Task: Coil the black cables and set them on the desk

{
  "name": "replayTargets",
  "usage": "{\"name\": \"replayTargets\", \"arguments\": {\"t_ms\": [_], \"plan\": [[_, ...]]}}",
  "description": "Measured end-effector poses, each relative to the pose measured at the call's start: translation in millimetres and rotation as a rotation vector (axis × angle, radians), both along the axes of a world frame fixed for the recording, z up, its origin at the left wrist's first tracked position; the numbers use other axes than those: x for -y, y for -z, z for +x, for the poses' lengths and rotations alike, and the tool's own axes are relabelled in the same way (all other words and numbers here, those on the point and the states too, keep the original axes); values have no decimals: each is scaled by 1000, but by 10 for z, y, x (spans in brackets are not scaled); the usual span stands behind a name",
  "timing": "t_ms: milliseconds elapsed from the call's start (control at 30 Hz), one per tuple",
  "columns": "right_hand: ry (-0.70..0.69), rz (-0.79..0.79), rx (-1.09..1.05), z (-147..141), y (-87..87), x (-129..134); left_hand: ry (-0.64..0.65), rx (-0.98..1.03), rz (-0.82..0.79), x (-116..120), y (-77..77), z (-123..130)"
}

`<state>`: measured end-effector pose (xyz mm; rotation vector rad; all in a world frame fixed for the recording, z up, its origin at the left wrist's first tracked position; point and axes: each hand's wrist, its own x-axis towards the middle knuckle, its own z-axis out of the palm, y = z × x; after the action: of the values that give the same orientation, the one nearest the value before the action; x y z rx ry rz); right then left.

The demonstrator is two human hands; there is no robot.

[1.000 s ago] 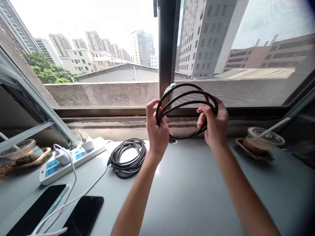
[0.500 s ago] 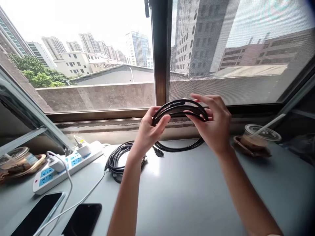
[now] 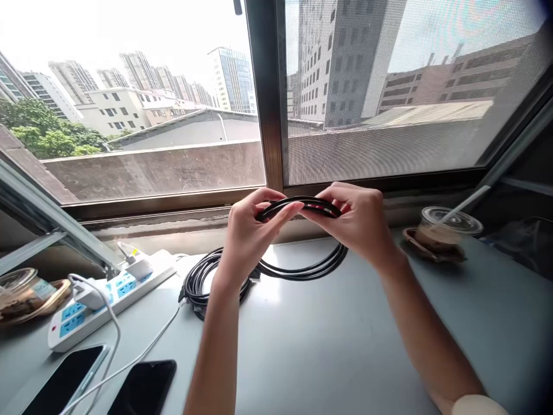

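Note:
A looped black cable (image 3: 302, 275) is held up above the grey table by both hands. My left hand (image 3: 254, 230) grips the left side of its upper loops, thumb laid along the front. On the right side of the same loops, my right hand (image 3: 352, 216) pinches the strands between thumb and fingers. The lower part of the loops hangs down between and below the hands. A second coil of black cable (image 3: 194, 282) lies on the table, partly hidden behind my left forearm.
A white power strip (image 3: 116, 294) with plugs and white cords lies left, near two phones (image 3: 64, 377) (image 3: 144, 386). Drink cups stand at the far left (image 3: 26, 291) and right (image 3: 444, 230). A window frame (image 3: 272, 144) rises behind the table (image 3: 337, 346).
My right hand has moved left, closer to my left hand, and its fingers have closed more on the cable. The upper loops are now bunched tighter and flatter. The view has shifted slightly.

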<state>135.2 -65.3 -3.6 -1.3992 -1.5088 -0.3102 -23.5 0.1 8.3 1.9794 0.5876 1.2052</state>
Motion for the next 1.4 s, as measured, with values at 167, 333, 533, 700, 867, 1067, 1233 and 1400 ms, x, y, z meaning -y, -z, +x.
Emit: {"name": "replayTargets", "arguments": {"t_ms": [167, 333, 533, 700, 867, 1067, 1233, 1400], "plan": [[-321, -122, -135, -98, 3, 38, 47, 23, -7, 2, -16, -11], [-482, -243, -211, -157, -40, 116, -1, 47, -43, 99, -65, -32], [-196, -3, 159, -167, -70, 174, -76, 116, -185, 162, -60, 43], [-136, 187, 357, -138, -31, 86, 75, 122, -414, 143, -128, -25], [-100, 106, 232, -77, 65, -26, 128, 58, -535, 112, -100, -30], [-66, -90, 190, 18, 106, -128, 170, 22, -581, -33, 32, 92], [-94, -40, -148, 149, 175, -322, -68, -124, -255, -144, 132, 76], [-181, -639, -204, 340, 366, -468, -125, -738, -310, -355, 367, 33]]}}
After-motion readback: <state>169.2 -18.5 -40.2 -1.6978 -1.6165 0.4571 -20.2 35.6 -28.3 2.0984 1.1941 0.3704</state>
